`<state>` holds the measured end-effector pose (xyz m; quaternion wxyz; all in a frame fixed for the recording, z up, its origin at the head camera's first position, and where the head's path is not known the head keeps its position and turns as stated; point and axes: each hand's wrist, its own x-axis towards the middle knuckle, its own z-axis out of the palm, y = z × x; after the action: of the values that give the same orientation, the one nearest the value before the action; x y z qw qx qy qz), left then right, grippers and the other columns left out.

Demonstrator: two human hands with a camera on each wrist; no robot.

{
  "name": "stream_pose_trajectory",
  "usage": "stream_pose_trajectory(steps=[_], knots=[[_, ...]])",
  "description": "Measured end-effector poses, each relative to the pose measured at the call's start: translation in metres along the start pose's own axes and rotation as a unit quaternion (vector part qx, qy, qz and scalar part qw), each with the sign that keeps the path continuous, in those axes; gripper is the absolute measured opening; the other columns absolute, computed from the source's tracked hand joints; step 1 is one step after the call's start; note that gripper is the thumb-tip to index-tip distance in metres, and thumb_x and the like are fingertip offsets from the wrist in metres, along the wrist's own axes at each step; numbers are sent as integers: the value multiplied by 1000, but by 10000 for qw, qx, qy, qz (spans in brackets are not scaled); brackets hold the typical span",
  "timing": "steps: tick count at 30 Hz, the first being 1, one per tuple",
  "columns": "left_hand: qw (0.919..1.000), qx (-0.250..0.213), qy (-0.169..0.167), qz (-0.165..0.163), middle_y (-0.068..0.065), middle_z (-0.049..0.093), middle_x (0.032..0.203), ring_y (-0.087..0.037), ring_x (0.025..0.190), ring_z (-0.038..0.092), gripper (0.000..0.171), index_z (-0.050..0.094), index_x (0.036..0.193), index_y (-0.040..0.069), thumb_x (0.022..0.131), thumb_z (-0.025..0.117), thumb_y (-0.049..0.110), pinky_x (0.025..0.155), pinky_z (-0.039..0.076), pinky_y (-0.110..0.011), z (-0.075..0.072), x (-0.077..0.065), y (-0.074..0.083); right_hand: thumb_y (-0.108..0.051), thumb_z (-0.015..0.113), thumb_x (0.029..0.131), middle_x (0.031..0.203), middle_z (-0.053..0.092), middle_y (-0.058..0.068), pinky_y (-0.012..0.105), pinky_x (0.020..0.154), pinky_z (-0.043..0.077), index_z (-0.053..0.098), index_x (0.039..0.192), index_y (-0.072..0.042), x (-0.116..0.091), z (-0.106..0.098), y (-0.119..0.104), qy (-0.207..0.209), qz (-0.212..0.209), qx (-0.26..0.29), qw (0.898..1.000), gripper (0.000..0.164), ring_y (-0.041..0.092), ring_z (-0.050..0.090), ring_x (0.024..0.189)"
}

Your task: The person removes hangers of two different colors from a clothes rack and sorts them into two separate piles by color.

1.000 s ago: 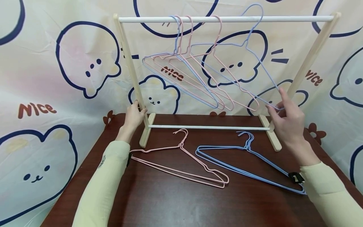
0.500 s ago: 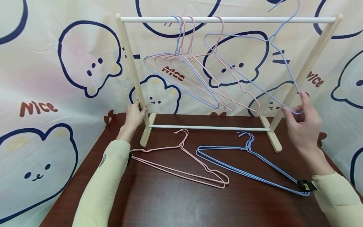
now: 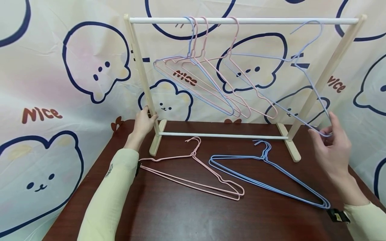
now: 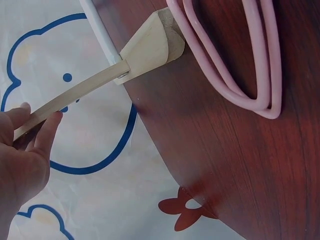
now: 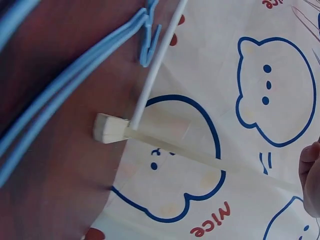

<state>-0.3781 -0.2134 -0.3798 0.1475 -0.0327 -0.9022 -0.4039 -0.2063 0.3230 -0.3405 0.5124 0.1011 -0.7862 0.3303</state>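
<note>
My right hand (image 3: 334, 150) pinches the lower right corner of a blue hanger (image 3: 309, 78), held tilted at the rack's right side. Its hook overlaps the white top bar (image 3: 268, 21) in the head view; I cannot tell whether it rests on it. My left hand (image 3: 143, 124) grips the rack's left wooden post (image 3: 140, 63), thumb and fingers around it in the left wrist view. One blue hanger (image 3: 190, 43) and several pink hangers (image 3: 233, 40) hang on the bar left of centre. Only part of the right hand (image 5: 311, 177) shows in the right wrist view.
Pink hangers (image 3: 211, 167) lie stacked on the dark wooden table (image 3: 187, 221) at left, blue hangers (image 3: 289, 174) at right. The rack's low white rail (image 3: 223, 135) and wooden feet (image 3: 288, 142) stand behind them. A printed cloth (image 3: 96, 117) forms the backdrop.
My right hand has moved right, then down, with the blue hanger. Its hook rose above the bar and has come down to bar height further right. My left hand stays on the post.
</note>
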Motion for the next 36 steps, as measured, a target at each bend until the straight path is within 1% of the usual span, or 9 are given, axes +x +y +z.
stream_pose_trajectory(steps=[4, 7, 11, 15, 20, 25, 30, 33, 36], knots=[[10000, -4, -11, -19, -29, 61, 126, -44, 110, 65, 37, 51, 132, -3, 101, 58, 15, 86, 60, -52, 0, 0, 0, 11, 71, 83, 87, 45, -28, -2, 62, 31, 53, 142, -3, -11, -7, 15, -158, 86, -159, 9997, 63, -14, 38, 64], [10000, -22, -3, -38, -29, 61, 127, -44, 111, 64, 37, 50, 132, -3, 101, 58, 15, 87, 59, -52, 0, 0, 0, 8, 71, 84, 88, 45, -28, -2, 62, 33, 51, 144, -7, -17, -11, 23, -343, 137, -210, 9991, 65, -14, 39, 65], [10000, -18, -4, -60, -29, 61, 127, -44, 112, 64, 36, 51, 131, -3, 101, 58, 15, 87, 59, -52, 0, 1, -1, 3, 71, 86, 87, 47, -27, -2, 62, 35, 52, 144, -10, -24, -16, 25, -521, 210, -216, 9982, 63, -14, 41, 65], [10000, -39, -16, -68, -29, 60, 127, -44, 113, 63, 37, 51, 131, -4, 101, 58, 15, 88, 59, -52, 0, 0, -1, 4, 72, 85, 86, 47, -26, 0, 58, 35, 51, 145, -10, -32, -21, 21, -736, 395, -285, 9961, 64, -13, 41, 65], [10000, -66, -9, -73, -29, 61, 126, -44, 112, 64, 36, 51, 131, -3, 101, 58, 15, 87, 59, -52, 0, 0, 0, 5, 74, 84, 84, 46, -23, 2, 55, 35, 49, 147, -16, -46, -29, 19, -1121, 836, -479, 9890, 71, -10, 42, 65], [10000, -16, -1, -33, -30, 61, 125, -44, 111, 64, 37, 51, 131, -3, 101, 58, 16, 86, 59, -53, 0, 1, 0, 1, 74, 86, 84, 47, -19, 9, 50, 34, 48, 148, -18, -58, -40, 23, -1463, 1139, -536, 9812, 70, -7, 42, 65], [10000, -31, 5, -18, -30, 60, 127, -44, 111, 64, 37, 51, 133, -3, 101, 58, 16, 87, 59, -53, 0, 1, -1, -6, 73, 90, 84, 47, -17, 11, 50, 35, 45, 149, -16, -69, -49, 23, -1781, 1362, -782, 9714, 66, -7, 44, 64], [10000, -73, 11, -3, -30, 60, 127, -45, 111, 64, 38, 50, 133, -3, 101, 58, 15, 87, 59, -53, 1, 1, -2, -10, 72, 91, 84, 47, -15, 9, 52, 36, 45, 150, -16, -76, -53, 22, -1921, 1446, -896, 9665, 65, -6, 44, 64], [9999, -101, -10, 7, -30, 60, 128, -45, 112, 64, 38, 50, 134, -3, 101, 57, 14, 87, 59, -53, 1, 1, -1, -13, 72, 91, 84, 48, -13, 11, 52, 36, 44, 150, -17, -82, -58, 21, -2069, 1511, -983, 9616, 65, -4, 44, 64]])
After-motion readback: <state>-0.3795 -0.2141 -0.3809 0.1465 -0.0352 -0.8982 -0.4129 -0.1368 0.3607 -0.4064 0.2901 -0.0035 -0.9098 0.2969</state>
